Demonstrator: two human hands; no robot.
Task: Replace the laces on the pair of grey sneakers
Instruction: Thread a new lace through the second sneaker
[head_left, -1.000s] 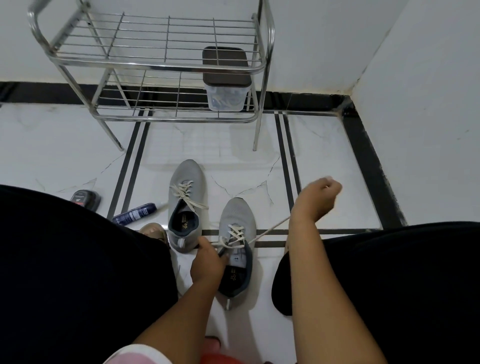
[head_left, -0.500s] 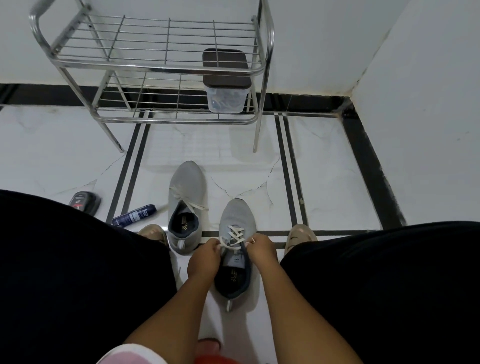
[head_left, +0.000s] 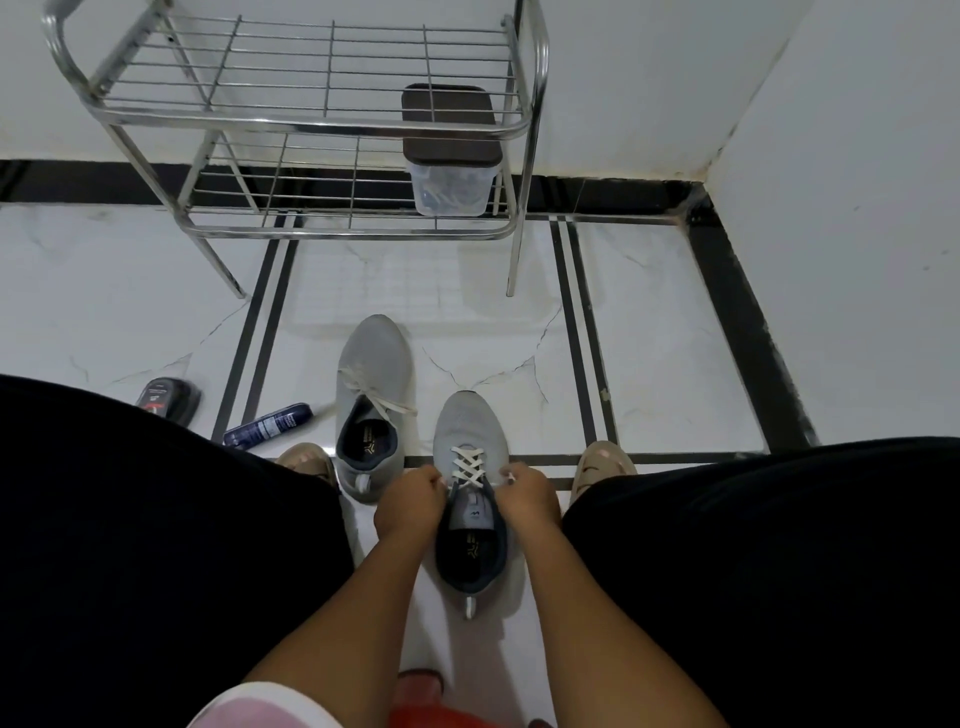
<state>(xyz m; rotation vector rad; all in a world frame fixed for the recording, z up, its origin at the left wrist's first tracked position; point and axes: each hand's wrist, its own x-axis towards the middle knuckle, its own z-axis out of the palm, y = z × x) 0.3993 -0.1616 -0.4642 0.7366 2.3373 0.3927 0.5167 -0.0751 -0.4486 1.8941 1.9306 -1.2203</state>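
Head view: a lidded clear box (head_left: 451, 192) on the rack (head_left: 311, 124) holds laces; the left hand (head_left: 410, 501) and right hand (head_left: 530, 496) pinch lace ends at the near sneaker (head_left: 470, 499).

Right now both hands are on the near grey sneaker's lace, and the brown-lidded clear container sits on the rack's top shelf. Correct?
Not quite. The head view shows the brown-lidded clear container on the lower shelf of the rack, seen through the top shelf's wires. The rest holds: the left hand and right hand are both at the lace of the near grey sneaker.
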